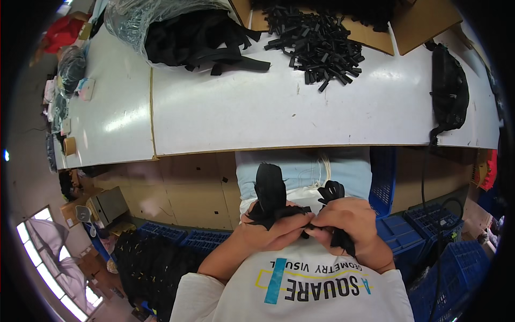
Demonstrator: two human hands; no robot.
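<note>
partly hidden, black strips [270,188] are pinched by left hand [271,232] and right hand [350,221].

White bench [241,118] beyond left hand [271,229] and right hand [351,221], clear bag [126,24] with black strips [188,40] forward-left, heap of black pieces [327,48] straight ahead, black pouch [449,91] forward-right, tan roll [70,145] far left of left hand.

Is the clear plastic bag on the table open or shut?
Open: the bag has black fabric strips spilling out onto the table.
</note>
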